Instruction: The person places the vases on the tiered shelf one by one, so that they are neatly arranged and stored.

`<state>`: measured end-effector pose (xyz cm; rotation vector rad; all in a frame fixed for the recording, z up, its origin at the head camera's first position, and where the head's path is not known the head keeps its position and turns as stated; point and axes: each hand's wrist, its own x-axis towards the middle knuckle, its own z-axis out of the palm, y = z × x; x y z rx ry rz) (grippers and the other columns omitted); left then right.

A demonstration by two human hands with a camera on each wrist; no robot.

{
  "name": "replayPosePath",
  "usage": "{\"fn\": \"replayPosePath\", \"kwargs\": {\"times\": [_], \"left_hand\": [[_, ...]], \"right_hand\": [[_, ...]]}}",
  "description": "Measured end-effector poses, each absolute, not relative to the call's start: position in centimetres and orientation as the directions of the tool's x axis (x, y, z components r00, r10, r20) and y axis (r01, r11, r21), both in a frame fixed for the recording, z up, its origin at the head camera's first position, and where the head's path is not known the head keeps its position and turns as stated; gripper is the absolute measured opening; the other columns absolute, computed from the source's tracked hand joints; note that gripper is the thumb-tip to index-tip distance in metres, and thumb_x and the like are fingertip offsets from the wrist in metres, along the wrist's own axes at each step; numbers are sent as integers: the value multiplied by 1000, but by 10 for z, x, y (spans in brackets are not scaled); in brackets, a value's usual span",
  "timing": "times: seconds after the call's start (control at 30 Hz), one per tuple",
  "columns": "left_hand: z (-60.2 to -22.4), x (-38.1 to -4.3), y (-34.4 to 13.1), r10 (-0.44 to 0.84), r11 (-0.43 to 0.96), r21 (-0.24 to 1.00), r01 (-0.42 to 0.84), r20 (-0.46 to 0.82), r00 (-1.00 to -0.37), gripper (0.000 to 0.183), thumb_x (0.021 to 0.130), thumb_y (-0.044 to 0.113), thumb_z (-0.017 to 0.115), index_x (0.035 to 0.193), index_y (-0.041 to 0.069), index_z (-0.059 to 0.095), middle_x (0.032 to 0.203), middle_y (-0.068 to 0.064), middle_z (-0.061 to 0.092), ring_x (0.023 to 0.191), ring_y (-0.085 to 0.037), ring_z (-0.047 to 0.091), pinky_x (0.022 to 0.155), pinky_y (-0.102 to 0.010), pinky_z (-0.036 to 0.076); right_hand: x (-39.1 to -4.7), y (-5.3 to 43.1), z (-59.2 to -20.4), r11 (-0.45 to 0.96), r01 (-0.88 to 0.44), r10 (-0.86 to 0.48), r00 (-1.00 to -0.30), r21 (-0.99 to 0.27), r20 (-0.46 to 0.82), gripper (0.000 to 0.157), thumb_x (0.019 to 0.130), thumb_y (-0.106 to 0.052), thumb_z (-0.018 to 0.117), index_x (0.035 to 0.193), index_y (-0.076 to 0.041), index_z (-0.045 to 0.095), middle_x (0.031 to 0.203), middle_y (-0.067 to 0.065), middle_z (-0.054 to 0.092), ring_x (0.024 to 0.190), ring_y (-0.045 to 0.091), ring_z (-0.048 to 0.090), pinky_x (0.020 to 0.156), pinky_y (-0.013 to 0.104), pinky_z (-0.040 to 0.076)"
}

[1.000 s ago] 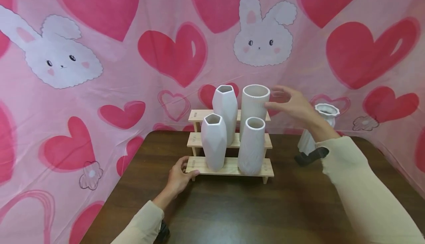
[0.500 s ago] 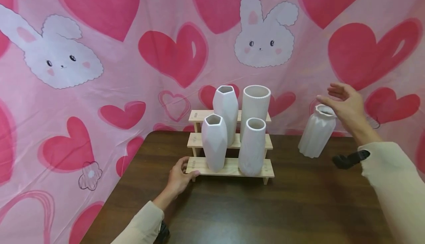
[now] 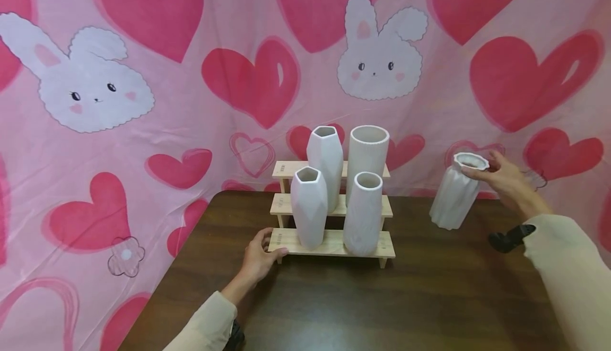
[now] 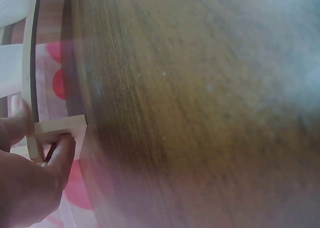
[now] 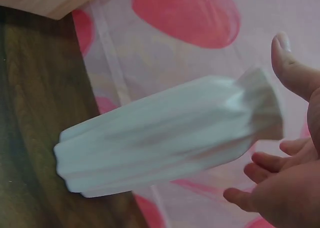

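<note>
My left hand [image 3: 258, 258] pinches the left end of the lowest step of a three-step wooden display stand [image 3: 286, 238]. In the left wrist view its thumb lies along the board and a finger [image 4: 62, 153] reaches to the support below. At the right a fluted white vase [image 3: 453, 197] with a flared, wavy rim stands on the table. Around its neck my right hand [image 3: 508, 178] is spread, thumb at the front. The right wrist view shows gaps between the vase [image 5: 165, 138] and the thumb and fingers of that hand [image 5: 295, 183].
Two faceted white vases [image 3: 309, 208] [image 3: 325, 165] stand on the stand's left side. A tapered vase [image 3: 364, 218] and a wider ribbed cylinder vase [image 3: 368, 152] stand on its right. All rest on a brown wooden table [image 3: 363, 308], before a pink heart-and-rabbit cloth [image 3: 315, 86].
My right hand has moved right, away from the ribbed cylinder vase, and come down around the fluted vase's neck. The left hand has kept its hold on the stand.
</note>
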<state>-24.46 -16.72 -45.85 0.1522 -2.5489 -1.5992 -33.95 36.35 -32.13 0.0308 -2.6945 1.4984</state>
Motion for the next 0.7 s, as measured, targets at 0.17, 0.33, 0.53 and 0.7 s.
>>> {"fn": "replayPosePath", "kwargs": {"times": [0.17,0.33,0.53,0.7], "left_hand": [[-459,-245,-168,-148,435,900,-7,64,-987,63,77,11,81,132,1,50,110,-18,66,94,-26,63,71,-31,51],[-460,-245,-168,-144,445,895,-10,60,-988,64,77,11,81,133,2,49,110,-17,66,96,-26,63,74,-33,51],[-462,-245,-170,-137,447,894,-16,50,-989,65,78,12,80,134,3,49,112,-17,66,97,-26,63,75,-34,51],[-460,-246,-170,-138,451,892,-19,49,-989,65,78,12,80,134,3,49,112,-17,65,98,-26,63,75,-35,51]], "right_hand": [[-344,365,-338,494,-20,34,-999,-869,42,69,91,-40,64,142,-9,32,100,-23,49,90,-5,46,87,29,45],[-345,361,-341,400,-31,57,-997,-916,59,59,90,-33,68,137,-14,37,89,-33,50,82,-10,50,68,15,46],[-346,357,-339,413,-7,95,-994,-911,50,75,89,-36,68,143,-2,28,92,-27,48,81,-9,49,67,13,46],[-347,356,-337,394,-5,123,-991,-919,58,69,88,-34,70,140,-4,33,90,-27,49,79,-8,49,65,14,47]]}}
